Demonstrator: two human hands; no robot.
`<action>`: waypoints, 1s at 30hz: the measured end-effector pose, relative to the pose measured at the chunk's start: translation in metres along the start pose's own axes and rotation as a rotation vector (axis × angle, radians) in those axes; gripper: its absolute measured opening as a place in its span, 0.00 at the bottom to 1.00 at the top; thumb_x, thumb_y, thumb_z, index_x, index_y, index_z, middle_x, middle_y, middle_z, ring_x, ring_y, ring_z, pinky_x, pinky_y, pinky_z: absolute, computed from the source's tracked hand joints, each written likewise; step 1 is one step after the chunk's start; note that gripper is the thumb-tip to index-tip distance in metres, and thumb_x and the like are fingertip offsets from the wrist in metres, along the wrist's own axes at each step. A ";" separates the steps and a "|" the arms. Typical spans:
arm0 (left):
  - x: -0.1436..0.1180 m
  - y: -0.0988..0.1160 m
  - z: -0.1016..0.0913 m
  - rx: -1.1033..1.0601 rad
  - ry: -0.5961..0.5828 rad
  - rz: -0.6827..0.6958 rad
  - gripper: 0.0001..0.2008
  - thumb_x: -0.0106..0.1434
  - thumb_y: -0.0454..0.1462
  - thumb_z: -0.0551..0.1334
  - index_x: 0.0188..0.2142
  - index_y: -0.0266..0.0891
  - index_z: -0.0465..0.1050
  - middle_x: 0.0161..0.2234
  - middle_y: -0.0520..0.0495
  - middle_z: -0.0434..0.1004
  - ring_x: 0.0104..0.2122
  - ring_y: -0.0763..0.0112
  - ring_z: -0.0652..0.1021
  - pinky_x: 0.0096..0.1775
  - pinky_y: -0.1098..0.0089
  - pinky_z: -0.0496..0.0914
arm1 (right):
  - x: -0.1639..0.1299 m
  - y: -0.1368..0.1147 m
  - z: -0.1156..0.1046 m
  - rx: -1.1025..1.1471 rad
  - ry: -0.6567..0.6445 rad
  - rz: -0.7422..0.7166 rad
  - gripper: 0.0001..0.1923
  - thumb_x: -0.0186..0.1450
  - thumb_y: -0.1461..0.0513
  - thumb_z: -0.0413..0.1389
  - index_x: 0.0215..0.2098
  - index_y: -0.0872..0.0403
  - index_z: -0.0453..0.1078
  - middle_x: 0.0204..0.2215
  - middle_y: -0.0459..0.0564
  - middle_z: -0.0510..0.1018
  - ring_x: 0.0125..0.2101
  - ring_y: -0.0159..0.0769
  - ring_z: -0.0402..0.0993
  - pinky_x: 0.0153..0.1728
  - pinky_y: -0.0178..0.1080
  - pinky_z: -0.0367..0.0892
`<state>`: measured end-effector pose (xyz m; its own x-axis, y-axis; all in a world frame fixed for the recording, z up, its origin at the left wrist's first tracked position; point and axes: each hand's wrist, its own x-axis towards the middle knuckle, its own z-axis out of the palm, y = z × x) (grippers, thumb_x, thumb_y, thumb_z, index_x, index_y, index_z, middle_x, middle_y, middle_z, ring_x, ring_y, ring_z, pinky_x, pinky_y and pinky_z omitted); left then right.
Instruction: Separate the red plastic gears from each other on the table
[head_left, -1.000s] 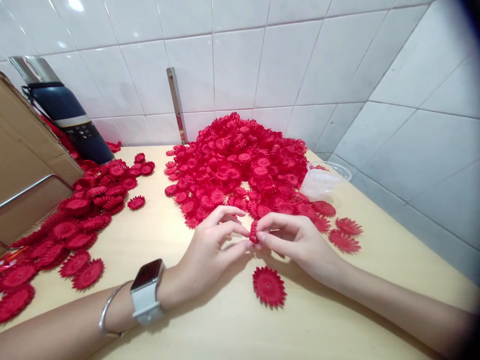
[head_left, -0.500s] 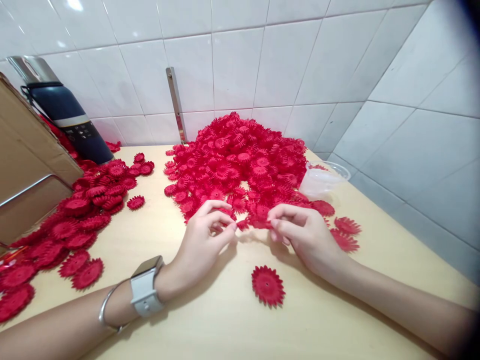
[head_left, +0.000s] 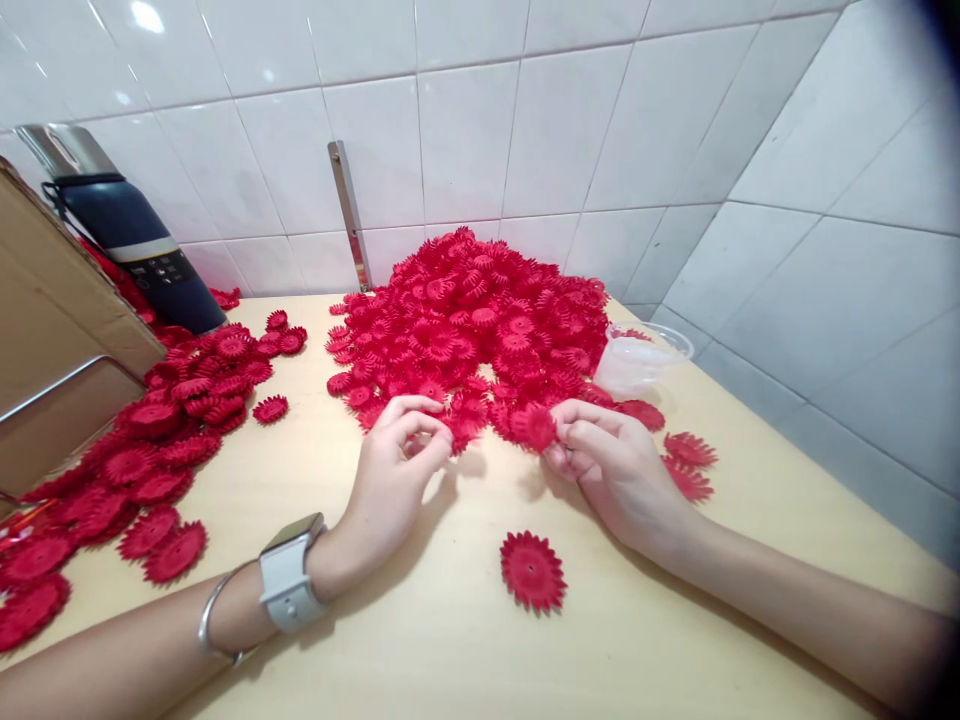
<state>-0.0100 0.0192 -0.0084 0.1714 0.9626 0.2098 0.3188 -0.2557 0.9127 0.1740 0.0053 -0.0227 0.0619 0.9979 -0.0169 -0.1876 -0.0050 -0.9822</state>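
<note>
The right hand [head_left: 611, 475] pinches a red plastic flower piece [head_left: 534, 425] between thumb and fingertips, holding it just above the wooden tabletop [head_left: 450, 650] at the near edge of the big heap of red flower pieces [head_left: 480, 320]. The left hand [head_left: 390, 480], wearing a white smartwatch [head_left: 289, 575] and a thin bangle [head_left: 214, 625] on its wrist, has thumb and forefinger curled nearly closed at the heap's edge beside a red piece; whether it grips anything I cannot tell. Below and between both hands lies 1 flat red flower disc [head_left: 532, 570]. Beyond the right hand sits a clear plastic cup [head_left: 645, 360]. Far left of the left hand spreads a second pile of red discs [head_left: 150, 450], with a dark flask [head_left: 135, 240] behind it.
</note>
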 end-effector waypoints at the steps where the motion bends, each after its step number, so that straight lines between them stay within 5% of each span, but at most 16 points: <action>1: 0.000 0.000 0.000 -0.004 0.012 -0.007 0.08 0.56 0.33 0.56 0.22 0.37 0.68 0.41 0.47 0.63 0.39 0.67 0.70 0.35 0.70 0.67 | 0.000 0.000 0.001 -0.004 -0.015 0.006 0.04 0.50 0.65 0.53 0.20 0.55 0.61 0.13 0.41 0.62 0.16 0.25 0.56 0.16 0.29 0.51; 6: 0.000 0.002 0.000 -0.012 0.008 0.061 0.06 0.57 0.35 0.56 0.25 0.37 0.67 0.39 0.48 0.64 0.39 0.69 0.70 0.35 0.71 0.67 | -0.003 -0.003 0.008 -0.106 0.013 -0.042 0.06 0.56 0.60 0.54 0.31 0.54 0.65 0.23 0.45 0.71 0.20 0.27 0.62 0.18 0.29 0.59; 9: 0.000 0.000 0.001 -0.054 0.019 0.033 0.05 0.58 0.36 0.56 0.28 0.37 0.66 0.36 0.49 0.64 0.34 0.72 0.71 0.32 0.71 0.68 | -0.007 -0.004 0.011 -0.174 0.028 -0.129 0.18 0.58 0.57 0.53 0.46 0.51 0.60 0.42 0.52 0.71 0.35 0.35 0.68 0.26 0.34 0.66; 11: 0.001 -0.002 0.001 -0.072 0.033 0.026 0.03 0.58 0.36 0.56 0.29 0.38 0.65 0.34 0.50 0.65 0.32 0.73 0.71 0.31 0.72 0.68 | -0.011 -0.004 0.011 -0.282 -0.030 -0.237 0.18 0.59 0.59 0.52 0.47 0.50 0.59 0.45 0.52 0.69 0.42 0.38 0.66 0.32 0.38 0.68; 14: 0.003 -0.004 0.000 -0.063 0.057 0.035 0.02 0.58 0.33 0.55 0.32 0.38 0.65 0.35 0.50 0.66 0.33 0.72 0.72 0.33 0.71 0.68 | -0.017 -0.004 0.010 -0.547 -0.245 -0.417 0.14 0.57 0.63 0.53 0.42 0.51 0.62 0.37 0.50 0.71 0.39 0.37 0.67 0.36 0.39 0.65; 20: 0.001 0.000 -0.001 -0.025 0.053 0.093 0.08 0.60 0.33 0.52 0.35 0.40 0.68 0.38 0.49 0.67 0.39 0.70 0.70 0.39 0.69 0.66 | -0.023 -0.005 0.012 -0.992 -0.603 -0.585 0.17 0.47 0.71 0.49 0.36 0.55 0.63 0.19 0.44 0.65 0.22 0.33 0.61 0.26 0.38 0.58; 26: -0.006 0.008 0.001 -0.174 -0.177 0.030 0.08 0.59 0.37 0.55 0.38 0.40 0.68 0.37 0.48 0.69 0.37 0.70 0.72 0.35 0.72 0.69 | -0.017 -0.004 0.009 -0.671 -0.355 -0.453 0.12 0.60 0.68 0.46 0.42 0.51 0.58 0.24 0.43 0.68 0.25 0.31 0.67 0.28 0.34 0.62; 30: -0.006 0.010 0.002 -0.350 -0.300 -0.110 0.09 0.58 0.38 0.57 0.39 0.39 0.68 0.37 0.48 0.71 0.36 0.69 0.74 0.36 0.70 0.70 | -0.015 0.000 0.007 -0.608 -0.193 -0.521 0.08 0.62 0.65 0.48 0.41 0.51 0.59 0.31 0.47 0.70 0.33 0.33 0.69 0.34 0.37 0.64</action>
<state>-0.0060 0.0106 -0.0009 0.4326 0.9006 0.0417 0.0254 -0.0584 0.9980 0.1658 -0.0089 -0.0212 -0.1859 0.8751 0.4468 0.3858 0.4833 -0.7859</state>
